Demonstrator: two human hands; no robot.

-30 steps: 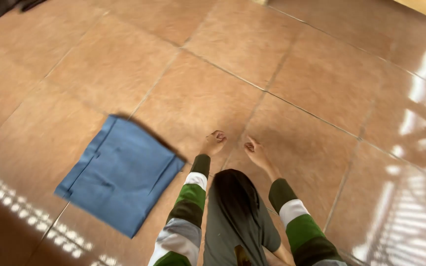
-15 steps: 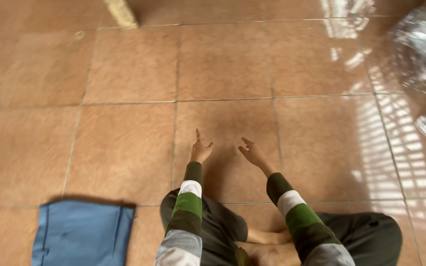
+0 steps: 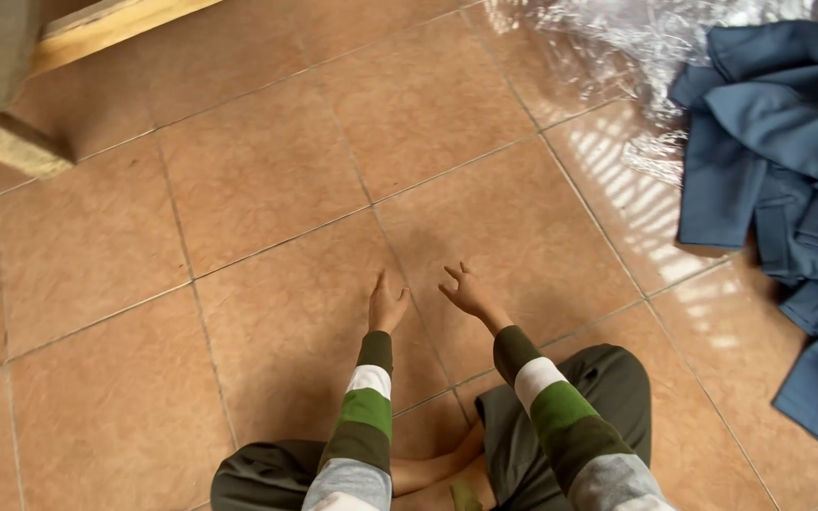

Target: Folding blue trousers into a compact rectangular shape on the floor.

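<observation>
I sit cross-legged on a brown tiled floor (image 3: 267, 170). My left hand (image 3: 386, 305) hovers over the tiles just ahead of my knees, fingers held loosely together, holding nothing. My right hand (image 3: 466, 290) is beside it, fingers spread and slightly curled, also holding nothing. Both arms wear green, white and grey striped sleeves. A pile of blue garments (image 3: 788, 189) lies on the floor at the far right, well away from my right hand.
Crinkled clear plastic wrap (image 3: 636, 47) lies at the top right, partly under the blue pile. A wooden frame or furniture leg (image 3: 59, 66) stands at the top left. My dark green trousers (image 3: 570, 397) fill the bottom edge.
The view has swung to the right: the folded blue cloth at the left has left the view, and the blue garment pile and plastic wrap have come in. My hands stay out in front, holding nothing.
</observation>
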